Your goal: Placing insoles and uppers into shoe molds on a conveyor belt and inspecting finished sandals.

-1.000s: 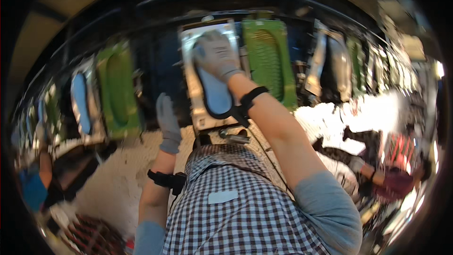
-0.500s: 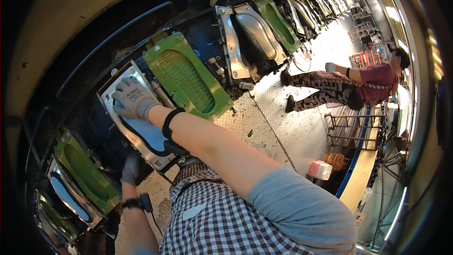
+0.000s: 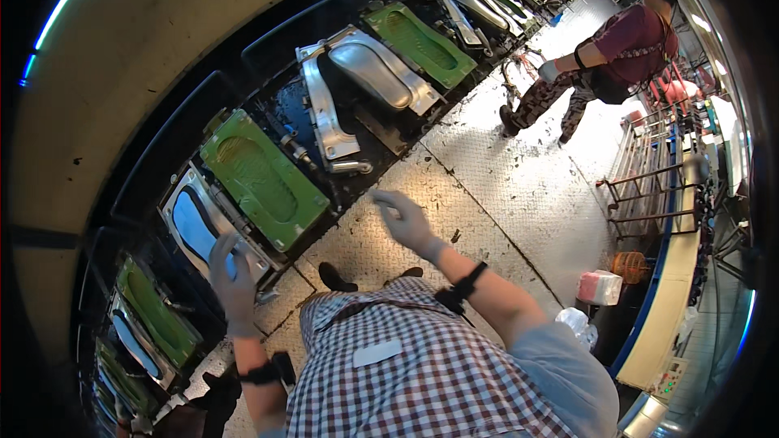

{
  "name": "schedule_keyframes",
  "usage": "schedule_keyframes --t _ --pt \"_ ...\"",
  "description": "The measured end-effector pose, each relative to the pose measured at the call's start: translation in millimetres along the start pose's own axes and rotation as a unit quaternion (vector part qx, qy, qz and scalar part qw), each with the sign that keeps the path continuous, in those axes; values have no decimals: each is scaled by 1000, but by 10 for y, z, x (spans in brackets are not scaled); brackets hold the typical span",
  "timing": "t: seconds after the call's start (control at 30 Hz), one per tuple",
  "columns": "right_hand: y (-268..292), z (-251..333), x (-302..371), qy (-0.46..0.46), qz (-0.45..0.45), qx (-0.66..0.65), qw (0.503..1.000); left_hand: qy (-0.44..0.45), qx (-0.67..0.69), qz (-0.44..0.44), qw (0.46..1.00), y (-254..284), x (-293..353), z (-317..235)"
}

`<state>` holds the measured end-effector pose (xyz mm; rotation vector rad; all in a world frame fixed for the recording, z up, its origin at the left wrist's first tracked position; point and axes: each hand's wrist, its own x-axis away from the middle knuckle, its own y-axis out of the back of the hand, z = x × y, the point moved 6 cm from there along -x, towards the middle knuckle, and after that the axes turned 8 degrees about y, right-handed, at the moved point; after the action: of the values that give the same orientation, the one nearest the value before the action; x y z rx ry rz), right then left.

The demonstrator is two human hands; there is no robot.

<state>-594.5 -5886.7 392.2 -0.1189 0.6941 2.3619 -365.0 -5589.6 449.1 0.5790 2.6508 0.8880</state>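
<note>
While your loosely spread left hand is nearest the blue sole, your half-curled, empty right hand hovers above the floor.

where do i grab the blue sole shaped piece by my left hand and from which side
Probably take the blue sole-shaped piece by the edge of its near end, coming from the walkway side: it lies long and flat in the silver mould, that end toward the walkway. Your left hand partly hides that end, so a free edge can't be confirmed.
</note>
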Motion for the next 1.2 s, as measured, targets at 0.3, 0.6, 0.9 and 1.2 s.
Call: schedule_keyframes --t 0.3,0.6,0.9,1.2 --pt "3317 -1798 3281 -318 -261 93 907 -31 -372 224 900 -2771 -835 -955" --pt "4657 -2295 5212 -464 -533 -11 707 -16 -420 254 871 -3722 -698 -1789" --pt "6257 -4017 2936 -355 -412 -55 838 134 -529 237 804 -4508 -609 -2597" --pt "7557 -5279 2642 -544 -292 -127 776 123 -428 345 826 -7152 -452 -3897"
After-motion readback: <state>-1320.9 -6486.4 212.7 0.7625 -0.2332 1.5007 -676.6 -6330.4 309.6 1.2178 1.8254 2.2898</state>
